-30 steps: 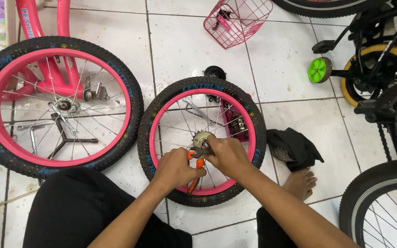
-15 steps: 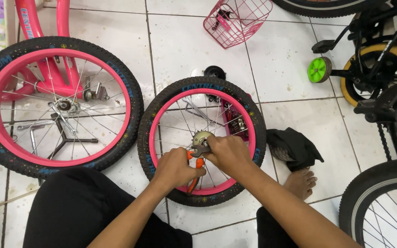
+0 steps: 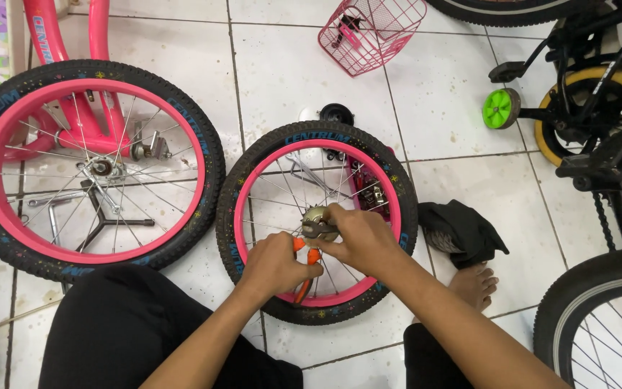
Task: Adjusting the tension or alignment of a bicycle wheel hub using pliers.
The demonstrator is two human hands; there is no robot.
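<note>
One small wheel (image 3: 317, 223), black tyre and pink rim, lies flat on the floor under both hands. Left hand (image 3: 273, 265) clamps orange-handled pliers (image 3: 307, 268); right hand (image 3: 358, 239) grips the hub (image 3: 315, 217). A second, larger pink wheel (image 3: 91, 167) stands left of the hands.

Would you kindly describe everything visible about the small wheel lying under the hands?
The small wheel lies flat on the white tiled floor, a knobbly black tyre on a pink rim with thin metal spokes. The right hand rests on its metal hub; the left hand grips orange-handled pliers beside it.
</note>
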